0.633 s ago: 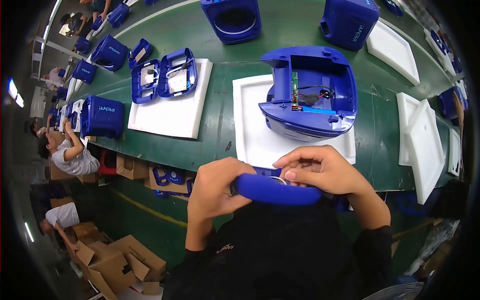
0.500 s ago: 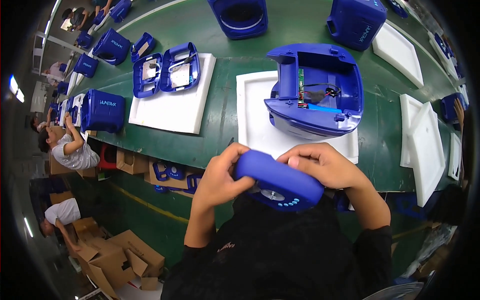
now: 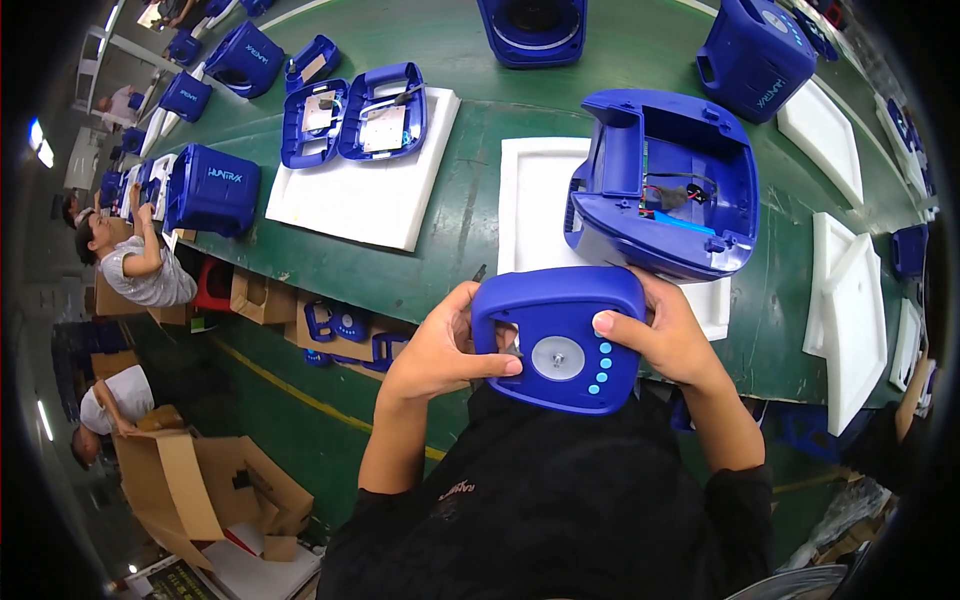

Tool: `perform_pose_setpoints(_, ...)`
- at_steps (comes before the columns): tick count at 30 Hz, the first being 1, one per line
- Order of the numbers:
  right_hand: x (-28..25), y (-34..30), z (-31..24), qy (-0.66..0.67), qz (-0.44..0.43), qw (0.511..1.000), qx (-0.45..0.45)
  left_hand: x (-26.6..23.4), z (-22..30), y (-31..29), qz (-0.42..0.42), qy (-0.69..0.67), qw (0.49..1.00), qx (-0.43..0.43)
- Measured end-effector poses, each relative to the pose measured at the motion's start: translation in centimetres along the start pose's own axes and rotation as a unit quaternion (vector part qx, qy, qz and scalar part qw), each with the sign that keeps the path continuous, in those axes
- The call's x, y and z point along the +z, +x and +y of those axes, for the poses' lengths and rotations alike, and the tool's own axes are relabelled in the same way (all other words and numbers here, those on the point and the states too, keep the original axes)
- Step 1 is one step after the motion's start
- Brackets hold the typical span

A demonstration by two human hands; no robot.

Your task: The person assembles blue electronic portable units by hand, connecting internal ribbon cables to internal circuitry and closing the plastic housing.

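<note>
Near my chest I hold a blue plastic control panel with both hands. Its face is turned up toward me, showing a round grey disc with a small central post and several light-blue buttons. My left hand grips the left side, thumb by the handle opening. At the right edge my right hand closes round the panel, its thumb on the face above the buttons. Just beyond lies an open blue speaker housing on a white foam pad. Inside it are wires, part of a green circuit board and a bright blue strip.
Two blue panels, inner sides up, rest on another foam pad on the green table. Blue housings stand left and along the far side. Foam pieces lean at right. Co-workers and cardboard boxes are at left.
The panel has been tilted so its face, earlier mostly hidden, now shows fully. My right thumb has come onto the face. The whole view has shifted slightly.
</note>
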State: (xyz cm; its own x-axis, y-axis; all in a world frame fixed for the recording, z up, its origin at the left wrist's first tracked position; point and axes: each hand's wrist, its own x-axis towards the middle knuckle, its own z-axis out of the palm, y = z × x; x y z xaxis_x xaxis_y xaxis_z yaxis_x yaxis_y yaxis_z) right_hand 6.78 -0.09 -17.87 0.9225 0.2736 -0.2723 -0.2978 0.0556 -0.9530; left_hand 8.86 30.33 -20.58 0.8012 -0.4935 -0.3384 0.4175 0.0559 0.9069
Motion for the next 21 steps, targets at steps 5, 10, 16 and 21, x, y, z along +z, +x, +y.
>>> perform_pose_setpoints(5,0.1,0.0,-0.4,0.0,0.006,1.0,0.011,-0.8,0.4,-0.2,-0.054,-0.115,0.991,-0.04)
perform_pose_setpoints(10,0.1,0.0,-0.2,0.006,0.009,1.0,0.015,-1.1,0.3,-0.2,-0.073,-0.146,0.985,-0.053)
perform_pose_setpoints(16,-0.1,0.1,0.2,0.002,0.002,1.0,0.02,-1.8,-0.1,-0.1,-0.117,-0.164,0.978,-0.057)
perform_pose_setpoints(21,0.1,0.2,0.4,0.021,-0.007,0.999,0.03,-1.7,0.5,-0.3,-0.092,-0.144,0.984,-0.045)
